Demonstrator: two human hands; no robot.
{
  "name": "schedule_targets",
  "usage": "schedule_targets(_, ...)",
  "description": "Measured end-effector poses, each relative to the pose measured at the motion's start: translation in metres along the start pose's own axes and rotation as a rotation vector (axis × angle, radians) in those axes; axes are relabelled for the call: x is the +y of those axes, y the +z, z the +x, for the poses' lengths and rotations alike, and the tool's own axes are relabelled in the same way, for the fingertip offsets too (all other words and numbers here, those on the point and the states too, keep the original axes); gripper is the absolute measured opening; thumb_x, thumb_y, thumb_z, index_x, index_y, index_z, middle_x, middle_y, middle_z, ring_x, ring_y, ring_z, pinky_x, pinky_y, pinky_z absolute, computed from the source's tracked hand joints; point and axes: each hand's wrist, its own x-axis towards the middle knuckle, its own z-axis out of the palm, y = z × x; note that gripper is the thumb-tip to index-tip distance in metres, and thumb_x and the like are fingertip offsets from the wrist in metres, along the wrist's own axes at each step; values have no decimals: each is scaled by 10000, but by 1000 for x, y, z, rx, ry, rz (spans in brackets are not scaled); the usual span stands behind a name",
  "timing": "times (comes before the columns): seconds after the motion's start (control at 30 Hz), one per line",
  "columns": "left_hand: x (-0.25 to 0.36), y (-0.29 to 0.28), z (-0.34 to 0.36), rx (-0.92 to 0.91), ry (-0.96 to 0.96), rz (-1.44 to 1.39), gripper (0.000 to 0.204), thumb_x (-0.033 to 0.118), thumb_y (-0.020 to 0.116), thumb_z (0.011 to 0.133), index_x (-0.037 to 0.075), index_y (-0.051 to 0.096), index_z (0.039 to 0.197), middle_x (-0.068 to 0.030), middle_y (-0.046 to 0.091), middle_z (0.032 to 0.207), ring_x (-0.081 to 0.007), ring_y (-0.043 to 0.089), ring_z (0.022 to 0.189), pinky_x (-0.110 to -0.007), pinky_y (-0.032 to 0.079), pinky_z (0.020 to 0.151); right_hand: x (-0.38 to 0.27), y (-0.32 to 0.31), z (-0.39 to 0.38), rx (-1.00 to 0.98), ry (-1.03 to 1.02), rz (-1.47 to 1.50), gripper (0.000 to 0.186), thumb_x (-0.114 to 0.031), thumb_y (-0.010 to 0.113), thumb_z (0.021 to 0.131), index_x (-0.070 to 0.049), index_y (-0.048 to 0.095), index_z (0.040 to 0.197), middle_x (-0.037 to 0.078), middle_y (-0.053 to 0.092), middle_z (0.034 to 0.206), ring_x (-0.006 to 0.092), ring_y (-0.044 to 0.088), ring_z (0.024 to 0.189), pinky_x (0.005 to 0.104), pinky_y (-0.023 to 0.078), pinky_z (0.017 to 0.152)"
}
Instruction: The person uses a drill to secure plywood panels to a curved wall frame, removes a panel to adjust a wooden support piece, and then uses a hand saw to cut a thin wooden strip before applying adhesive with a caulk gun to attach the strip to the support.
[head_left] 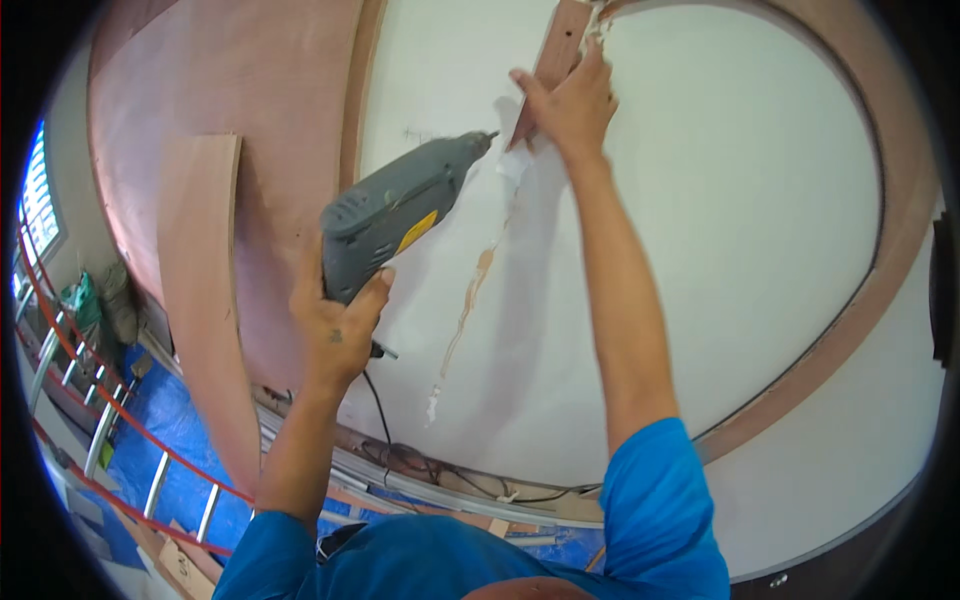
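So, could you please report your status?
Left hand gripping grey power drill. Right hand holding wooden strip over white panel. Bit apart from strip; nothing visibly between.

A yellow label (417, 232) sits on the side of the grey drill (385, 200), its print too small and blurred to read. At the lower left, a brown cardboard piece (196, 577) carries a few large, dark characters, tilted and partly legible. Faint dark marks (428, 134) show on the white panel (740, 200), left of the drill's tip, not readable as writing.

Hands (340, 328) (578, 108) hold a grey drill (392, 208) and wooden strip (556, 58)
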Motion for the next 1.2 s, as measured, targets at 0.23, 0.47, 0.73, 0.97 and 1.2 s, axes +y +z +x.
schedule_targets(0.23,22,-21,27,-64,42,55,523,32,749,878,-20,559,1362,-55,664,1034,-92,601,826,-251,505,720,-15,0,-9,-102,191,-97,932,-428,795,825,36,361,1506,228,549,1334,402,630,1116,531,375,1023)
schedule_targets(0.47,92,21,126,-219,375,128,529,128,763,886,-6,573,1361,-54,672,946,-98,606,726,-262,516,651,-6,8,-24,-10,115,-164,883,-457,758,838,2,406,1506,185,540,1309,332,636,1063,465,366,946)
schedule_targets(0.73,94,42,168,-358,517,197,537,139,762,881,15,573,1369,-38,699,958,-75,592,686,-250,515,611,-5,5,-29,2,89,-130,883,-483,754,826,-12,452,1509,147,571,1253,280,641,1046,445,366,920)
schedule_targets(0.97,100,48,160,-316,498,260,504,98,738,879,33,581,1353,-36,699,972,-83,601,706,-251,514,629,-3,5,-30,7,67,-143,885,-478,755,826,-3,452,1510,129,576,1235,262,643,1041,435,387,889)
schedule_targets(1.2,154,61,162,-365,1174,925,555,62,719,897,59,549,1425,-76,668,1064,-160,647,895,-327,534,786,-3,10,-28,88,58,-188,812,-415,771,828,17,492,1457,114,578,1172,248,643,998,422,383,848)
